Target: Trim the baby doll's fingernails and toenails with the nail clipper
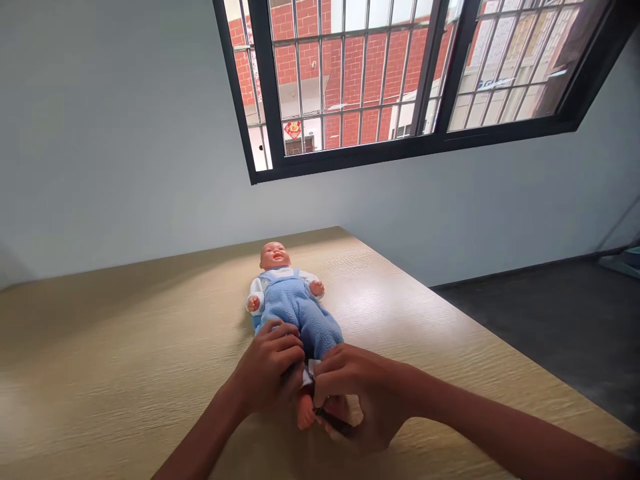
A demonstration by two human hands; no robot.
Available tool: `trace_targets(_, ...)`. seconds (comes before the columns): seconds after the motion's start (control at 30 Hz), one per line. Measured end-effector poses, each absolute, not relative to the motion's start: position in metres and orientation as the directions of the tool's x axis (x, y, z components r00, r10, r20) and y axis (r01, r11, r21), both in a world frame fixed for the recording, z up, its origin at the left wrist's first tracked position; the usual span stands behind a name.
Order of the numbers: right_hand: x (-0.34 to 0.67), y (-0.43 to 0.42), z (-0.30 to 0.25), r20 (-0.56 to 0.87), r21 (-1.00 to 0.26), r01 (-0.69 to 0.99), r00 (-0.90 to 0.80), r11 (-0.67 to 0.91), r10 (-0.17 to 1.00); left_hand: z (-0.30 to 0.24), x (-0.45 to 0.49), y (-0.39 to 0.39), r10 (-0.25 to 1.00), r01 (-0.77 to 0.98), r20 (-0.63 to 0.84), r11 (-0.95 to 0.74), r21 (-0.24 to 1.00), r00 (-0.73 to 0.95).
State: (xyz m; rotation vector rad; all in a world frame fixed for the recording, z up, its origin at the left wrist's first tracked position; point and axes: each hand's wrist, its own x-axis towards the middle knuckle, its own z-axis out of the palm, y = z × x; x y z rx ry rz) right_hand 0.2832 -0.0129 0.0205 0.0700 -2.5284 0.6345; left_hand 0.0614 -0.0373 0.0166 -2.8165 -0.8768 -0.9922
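Note:
A baby doll (290, 300) in light blue overalls and a white long-sleeved top lies on its back on the wooden table (150, 373), its feet toward me. My left hand (273, 367) is closed around the lower part of one doll leg. Beside it, my right hand (360, 393) is closed by the other leg, with a small dark slim object (336, 421) in its fingers; its kind is unclear. A bit of white cloth (309, 375) shows between my hands, above the doll's bare foot (305, 412). My fingers partly hide both lower legs.
The table's right edge (480, 325) slants toward me, with dark floor (540, 333) beyond it. Behind the table stands a pale wall (125, 133) with a black-framed barred window (350, 150). A greenish item (623, 261) lies at the far right.

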Motion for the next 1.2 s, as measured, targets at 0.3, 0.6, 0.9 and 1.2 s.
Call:
trace_targets(0.3, 0.275, -0.018, 0.001, 0.611, -0.132, -0.216, -0.787, 0.967, -0.092, 0.021, 0.063, -0.042, 0.609, 0.548, 0.378, -0.793, 0.265, 0.698)
trace_targets(0.6, 0.268, -0.024, -0.003, 0.688, 0.178, -0.211, -0.672, 0.961, -0.275, 0.024, 0.06, -0.043, 0.604, 0.55, 0.383, -0.796, 0.253, 0.698)
trace_targets(0.9, 0.273, -0.014, -0.001, 0.828, 0.17, -0.154, -0.513, 0.973, -0.226, 0.025, 0.061, -0.044, 0.606, 0.549, 0.376, -0.795, 0.257, 0.701)
trace_targets(1.2, 0.27, -0.03, -0.011, 0.742, 0.189, -0.133, -0.629, 0.973, -0.23, 0.02, 0.06, -0.044, 0.615, 0.56, 0.375, -0.788, 0.256, 0.693)
